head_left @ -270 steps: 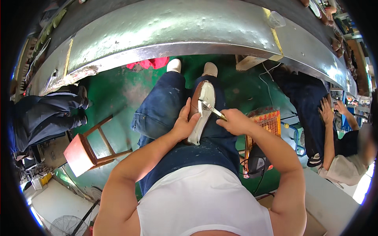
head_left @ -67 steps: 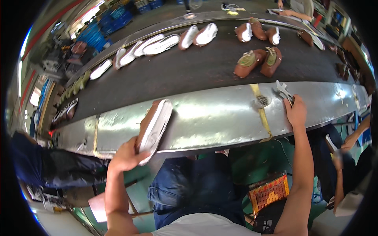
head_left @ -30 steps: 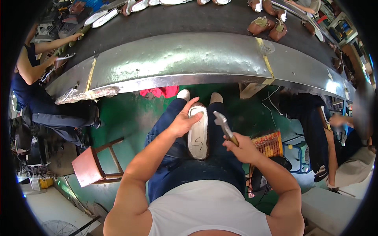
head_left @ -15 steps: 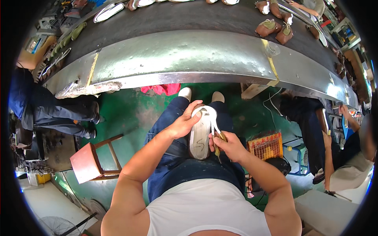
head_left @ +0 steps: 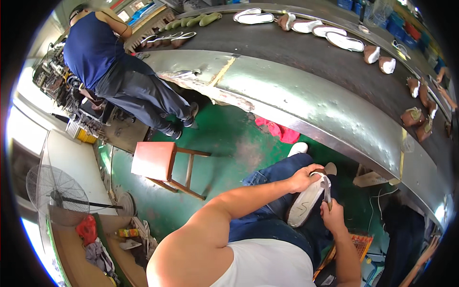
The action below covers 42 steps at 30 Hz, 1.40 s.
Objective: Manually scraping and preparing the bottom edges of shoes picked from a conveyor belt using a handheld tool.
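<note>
A shoe (head_left: 303,205) rests over my lap with its pale, dark-marked sole facing up. Brown upper material shows at its far end. My left hand (head_left: 303,180) is closed round that far end, fingers over the rim. On the shoe's right side, my right hand (head_left: 334,217) grips a pliers-like tool (head_left: 327,193); its handles are mostly hidden by the fingers. The tool's pale head reaches the white edge at the shoe's far end, beside my left fingertips. Whether its jaws are clamped on the edge I cannot make out.
A metal-edged conveyor (head_left: 306,100) carrying several shoes runs ahead. To the left are a red-topped stool (head_left: 154,160), a fan (head_left: 57,191) and a wooden bin (head_left: 107,234). A person (head_left: 103,57) stands at far left. Red cloth (head_left: 278,130) lies under the conveyor.
The view has swung left, so my hands and the shoe now appear farther right. My right hand stays on the tool, and my left hand keeps hold of the shoe's far end.
</note>
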Motion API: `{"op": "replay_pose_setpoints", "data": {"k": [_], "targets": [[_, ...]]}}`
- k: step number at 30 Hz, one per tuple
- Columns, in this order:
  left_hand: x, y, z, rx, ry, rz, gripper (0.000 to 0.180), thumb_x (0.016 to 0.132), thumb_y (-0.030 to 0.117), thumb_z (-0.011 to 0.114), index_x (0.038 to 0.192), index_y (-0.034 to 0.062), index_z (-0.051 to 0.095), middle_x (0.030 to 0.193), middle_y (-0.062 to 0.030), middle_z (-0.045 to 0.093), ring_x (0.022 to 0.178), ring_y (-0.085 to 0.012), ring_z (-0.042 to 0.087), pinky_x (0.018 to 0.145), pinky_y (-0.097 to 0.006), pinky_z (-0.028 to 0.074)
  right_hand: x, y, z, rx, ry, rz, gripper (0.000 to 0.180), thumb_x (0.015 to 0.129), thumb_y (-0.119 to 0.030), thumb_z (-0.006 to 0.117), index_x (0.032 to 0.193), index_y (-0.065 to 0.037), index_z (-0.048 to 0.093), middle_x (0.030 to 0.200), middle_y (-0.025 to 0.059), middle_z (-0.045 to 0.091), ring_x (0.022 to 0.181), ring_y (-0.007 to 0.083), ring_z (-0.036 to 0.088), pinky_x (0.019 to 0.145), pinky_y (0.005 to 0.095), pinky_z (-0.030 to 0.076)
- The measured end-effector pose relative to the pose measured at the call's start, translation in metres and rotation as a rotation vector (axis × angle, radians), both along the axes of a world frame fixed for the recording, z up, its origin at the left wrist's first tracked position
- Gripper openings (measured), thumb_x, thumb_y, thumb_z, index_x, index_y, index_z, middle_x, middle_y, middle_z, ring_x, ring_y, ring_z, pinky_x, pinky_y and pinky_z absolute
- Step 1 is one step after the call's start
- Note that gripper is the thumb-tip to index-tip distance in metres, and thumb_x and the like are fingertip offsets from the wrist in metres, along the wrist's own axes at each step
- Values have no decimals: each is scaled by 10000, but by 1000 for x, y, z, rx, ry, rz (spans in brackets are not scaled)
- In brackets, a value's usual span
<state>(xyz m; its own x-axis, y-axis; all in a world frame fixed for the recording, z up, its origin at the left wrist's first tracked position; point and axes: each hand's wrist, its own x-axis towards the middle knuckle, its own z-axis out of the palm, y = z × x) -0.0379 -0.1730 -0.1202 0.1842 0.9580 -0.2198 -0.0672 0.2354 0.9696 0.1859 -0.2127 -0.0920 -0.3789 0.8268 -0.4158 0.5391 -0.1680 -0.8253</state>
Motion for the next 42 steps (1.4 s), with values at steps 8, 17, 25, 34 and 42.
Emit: {"op": "replay_pose_setpoints", "data": {"k": [8,17,25,34,42], "targets": [[-32,19,7,-199,-427,-339,607,945,135,653,1490,106,386,1353,-72,559,1217,-187,528,1002,-326,446,0,0,15,482,-162,158,199,926,-146,600,966,48,579,845,273,638,812,476,620,718,512,494],[-11,5,33,-34,-208,16,427,930,91,669,1334,12,554,1193,-86,624,1086,-156,584,942,-310,480,34,-8,65,140,120,209,192,908,-159,640,1030,-12,624,906,178,668,821,356,659,745,407,509],[-7,-72,66,728,250,-350,952,791,94,784,1524,-39,192,1521,-273,331,1401,-414,380,1153,-450,306,1,-15,47,370,400,-145,294,965,-175,591,1194,-3,523,1102,131,658,1006,224,651,898,355,495],[6,-95,35,894,354,-176,827,948,217,624,1519,-82,106,1567,-342,142,1434,-493,269,1186,-527,193,-27,-14,27,449,569,-65,293,983,-197,557,1189,3,499,1139,154,661,1037,276,662,927,376,496],[4,-79,17,728,398,-110,963,807,113,779,1547,42,167,1553,-285,268,1457,-458,243,1181,-514,221,-34,11,33,354,401,-177,316,970,-249,613,1158,-14,517,1032,168,679,957,321,688,838,392,524]]}}
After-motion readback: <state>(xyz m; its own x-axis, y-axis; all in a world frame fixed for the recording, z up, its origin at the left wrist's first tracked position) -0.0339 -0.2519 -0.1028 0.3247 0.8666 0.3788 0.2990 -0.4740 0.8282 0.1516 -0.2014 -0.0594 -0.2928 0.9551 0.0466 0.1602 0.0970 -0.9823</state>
